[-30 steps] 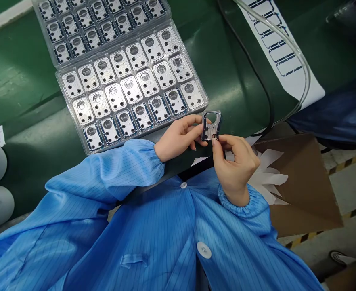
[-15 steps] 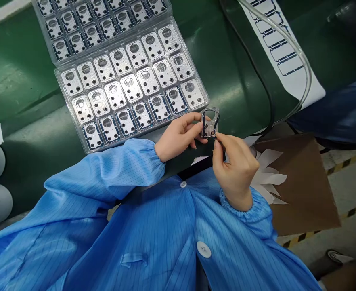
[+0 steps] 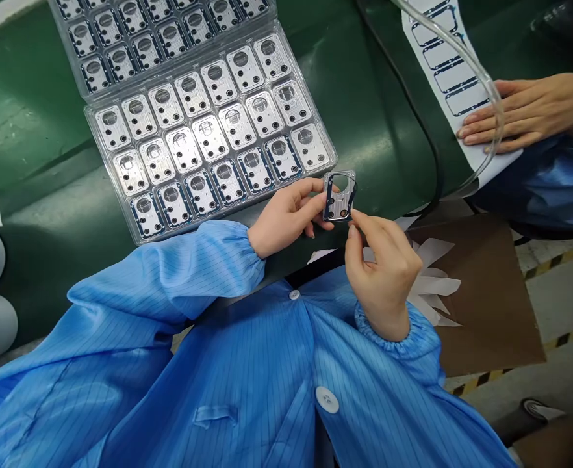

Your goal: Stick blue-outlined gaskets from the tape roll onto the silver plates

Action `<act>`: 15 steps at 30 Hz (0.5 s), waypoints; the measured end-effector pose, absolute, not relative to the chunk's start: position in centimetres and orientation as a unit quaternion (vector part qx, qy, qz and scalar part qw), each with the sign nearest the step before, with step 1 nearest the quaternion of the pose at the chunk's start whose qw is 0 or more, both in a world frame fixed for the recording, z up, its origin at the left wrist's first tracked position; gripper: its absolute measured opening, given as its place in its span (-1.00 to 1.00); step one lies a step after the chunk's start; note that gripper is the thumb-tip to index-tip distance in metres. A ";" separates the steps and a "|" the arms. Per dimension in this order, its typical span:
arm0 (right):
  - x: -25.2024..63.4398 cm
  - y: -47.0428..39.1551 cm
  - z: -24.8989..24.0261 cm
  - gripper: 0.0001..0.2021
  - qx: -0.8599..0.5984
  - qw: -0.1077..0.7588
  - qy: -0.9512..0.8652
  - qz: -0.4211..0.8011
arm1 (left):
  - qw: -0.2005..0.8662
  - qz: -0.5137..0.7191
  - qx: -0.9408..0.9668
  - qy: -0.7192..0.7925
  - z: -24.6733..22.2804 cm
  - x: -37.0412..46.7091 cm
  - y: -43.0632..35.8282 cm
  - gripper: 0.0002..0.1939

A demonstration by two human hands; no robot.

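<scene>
My left hand (image 3: 286, 218) grips a small silver plate (image 3: 341, 188) by its left edge, above the bench edge. The plate has a large round hole, and a dark blue gasket lies along its sides, its right strip bowed outward. My right hand (image 3: 381, 270) pinches at the plate's lower right corner, thumb and forefinger together on the gasket's edge. Just beyond my left hand lies a clear tray (image 3: 332, 158) of similar silver plates in three rows. Most plates in its nearest row carry dark blue gaskets; the rightmost one there looks plain.
Another filled tray (image 3: 84, 94) lies behind. To the right, a co-worker's hand (image 3: 530, 110) rests on a white gasket sheet (image 3: 498, 159), under a clear hose (image 3: 481, 68). A black cable (image 3: 408, 97) crosses the green bench (image 3: 335, 78). A cardboard box (image 3: 496, 292) holds paper strips.
The co-worker's hand has come in at the right onto the gasket sheet, which has shifted. The plate in my left hand has turned a little to face up; my right hand has moved slightly right.
</scene>
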State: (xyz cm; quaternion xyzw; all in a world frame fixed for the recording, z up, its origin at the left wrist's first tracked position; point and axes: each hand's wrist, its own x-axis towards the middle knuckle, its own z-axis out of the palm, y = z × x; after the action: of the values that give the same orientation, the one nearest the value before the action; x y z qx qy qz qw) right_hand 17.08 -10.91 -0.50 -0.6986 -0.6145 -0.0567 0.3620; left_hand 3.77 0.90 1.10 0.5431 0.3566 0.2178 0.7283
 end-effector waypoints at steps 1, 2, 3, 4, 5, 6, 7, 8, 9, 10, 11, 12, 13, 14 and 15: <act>17.1 -10.9 -0.5 -0.73 -0.697 0.361 -0.616 -0.060 | 0.730 0.218 0.542 0.356 1.1 3.8 0.9 -0.82; 17.1 -10.9 -0.6 -0.72 -0.696 0.359 -0.618 -0.065 | 0.731 0.217 0.540 0.356 1.1 3.7 0.9 -0.82; 17.2 -10.9 -0.6 -0.72 -0.695 0.356 -0.620 -0.071 | 0.733 0.216 0.539 0.355 1.0 3.7 0.9 -0.81; 17.2 -10.8 -0.7 -0.72 -0.695 0.352 -0.623 -0.080 | 0.735 0.215 0.537 0.353 1.0 3.7 0.9 -0.80; 17.2 -10.8 -0.7 -0.72 -0.695 0.346 -0.624 -0.089 | 0.737 0.216 0.535 0.352 1.0 3.7 0.9 -0.80; 17.2 -10.8 -0.8 -0.72 -0.695 0.340 -0.625 -0.100 | 0.739 0.216 0.533 0.350 1.0 3.7 1.0 -0.80; 17.2 -10.8 -0.9 -0.72 -0.695 0.335 -0.626 -0.111 | 0.742 0.217 0.531 0.347 1.0 3.7 1.0 -0.81; 17.2 -10.8 -1.0 -0.72 -0.695 0.330 -0.626 -0.124 | 0.744 0.219 0.529 0.345 1.0 3.7 1.0 -0.81; 17.2 -10.7 -1.2 -0.72 -0.694 0.326 -0.627 -0.139 | 0.745 0.221 0.527 0.343 1.0 3.7 1.0 -0.81; 17.1 -10.7 -1.4 -0.72 -0.693 0.322 -0.626 -0.154 | 0.747 0.223 0.525 0.342 1.0 3.6 1.0 -0.80; 17.1 -10.7 -1.5 -0.71 -0.693 0.318 -0.624 -0.171 | 0.747 0.225 0.524 0.342 1.0 3.6 1.0 -0.80; 17.1 -10.7 -1.7 -0.70 -0.693 0.314 -0.622 -0.185 | 0.748 0.226 0.522 0.342 1.1 3.6 0.9 -0.79; 17.1 -10.7 -1.9 -0.69 -0.694 0.310 -0.619 -0.197 | 0.748 0.227 0.521 0.342 1.1 3.6 0.9 -0.79; 17.0 -10.7 -2.1 -0.68 -0.696 0.305 -0.616 -0.207 | 0.748 0.228 0.520 0.343 1.1 3.6 0.9 -0.80; 17.0 -10.7 -2.3 -0.66 -0.699 0.299 -0.613 -0.213 | 0.748 0.229 0.520 0.344 1.1 3.6 0.9 -0.81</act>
State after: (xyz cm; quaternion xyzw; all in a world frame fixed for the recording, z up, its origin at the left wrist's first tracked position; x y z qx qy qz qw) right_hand 16.96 -10.74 -2.25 -0.6994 -0.6131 -0.2134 0.2990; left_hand 3.62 0.93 1.12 0.5197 0.3443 0.2291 0.7476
